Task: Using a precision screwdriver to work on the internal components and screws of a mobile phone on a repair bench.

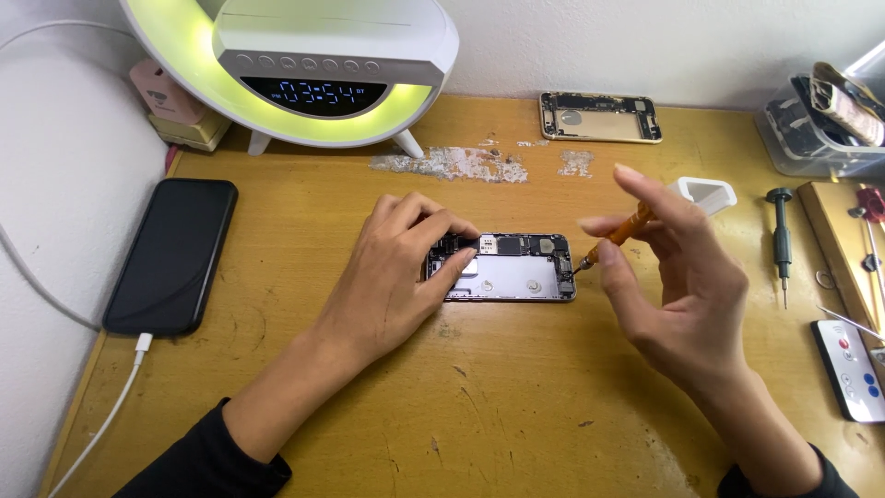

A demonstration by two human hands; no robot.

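Observation:
An opened grey phone body (516,272) lies flat in the middle of the wooden desk (516,406), its circuit board showing along the far side. My left hand (396,272) rests on its left end, fingers pressing on the frame. My right hand (678,286) pinches a small orange-handled screwdriver (616,236) between thumb and fingers. The tip touches the right end of the phone body.
A black phone (171,254) with a white cable lies at the left. A round glowing lamp clock (304,69) stands at the back. A gold phone shell (601,117), a white holder (705,192), a dark screwdriver (782,240), a clear parts box (820,120) and a white remote (853,369) sit to the right.

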